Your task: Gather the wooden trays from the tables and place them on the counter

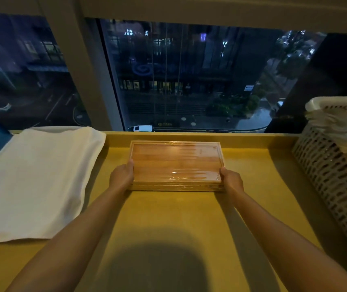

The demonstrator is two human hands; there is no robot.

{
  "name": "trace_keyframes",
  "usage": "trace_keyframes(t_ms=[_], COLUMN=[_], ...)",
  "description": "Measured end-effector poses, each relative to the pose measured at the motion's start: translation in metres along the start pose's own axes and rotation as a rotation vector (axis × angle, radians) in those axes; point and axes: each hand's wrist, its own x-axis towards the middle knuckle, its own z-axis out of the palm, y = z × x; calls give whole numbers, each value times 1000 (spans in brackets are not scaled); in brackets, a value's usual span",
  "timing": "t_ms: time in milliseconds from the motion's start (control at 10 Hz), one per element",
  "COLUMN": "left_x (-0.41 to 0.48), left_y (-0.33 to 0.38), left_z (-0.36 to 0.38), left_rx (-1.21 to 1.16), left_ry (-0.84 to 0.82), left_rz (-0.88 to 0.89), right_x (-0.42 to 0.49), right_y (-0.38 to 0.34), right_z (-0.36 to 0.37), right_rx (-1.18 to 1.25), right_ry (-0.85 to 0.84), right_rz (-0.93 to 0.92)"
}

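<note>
A stack of rectangular wooden trays (175, 164), wrapped in shiny clear film, rests on the yellow counter (168, 218) near its far edge by the window. My left hand (122, 175) grips the stack's left side, thumb over the rim. On the opposite side, my right hand (231, 181) clasps the near right corner. Both arms stretch forward from the bottom of the view. How many trays are in the stack is hard to tell; at least two layers show at the front edge.
A folded white towel (33, 182) lies on the counter at the left. A white perforated plastic basket (335, 165) holding white cloths stands at the right. Behind the counter is a large window (189, 81) onto a dark street.
</note>
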Motion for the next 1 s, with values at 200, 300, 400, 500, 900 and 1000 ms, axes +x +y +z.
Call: trace_keyframes(t_ms=[200,300,400,500,900,1000], left_x=[14,19,24,27,14,7], left_y=[-5,-4,2,6,17,16], left_z=[8,11,11,10,-3,-12], left_rx=[-12,-44,-48,-50,-212,-51], left_ry=[-11,-12,-25,-57,-156,37], left_rz=[20,18,11,-7,-81,46], right_x=[13,18,21,21,16,10], right_y=[-1,-4,-8,-12,-15,-17], right_z=[2,2,2,1,-12,-13], right_rx=[-65,-61,-65,-65,-63,-154], right_ry=[-16,-25,-58,-115,-184,-117], right_rz=[-26,-17,-1,27,-67,-129])
